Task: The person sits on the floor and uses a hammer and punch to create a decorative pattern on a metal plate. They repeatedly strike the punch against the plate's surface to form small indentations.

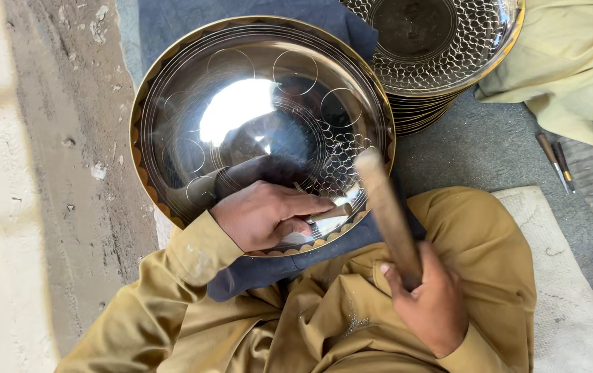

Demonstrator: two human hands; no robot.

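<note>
Head view looks straight down on a large polished metal tray (pixel 255 103) filling the upper middle of the frame, its shiny face scored with circles and a patch of scale-like marks at its right side. It rests on a dark blue cloth (pixel 255 273) over the person's lap. The left hand (pixel 265 215), at the tray's lower edge, is closed around a small metal chisel (pixel 329 213) whose tip touches the tray surface near the scale pattern. The right hand (pixel 431 300), in the lower right, grips the lower end of a wooden mallet (pixel 390 217), which slants up and left; its blurred head hangs just above the chisel. A stack of finished patterned trays (pixel 441 41) sits at the upper right, just behind the tray being worked. Two slim tools (pixel 555 162) lie on the grey floor (pixel 476 145) at the right, well apart from both hands.
</note>
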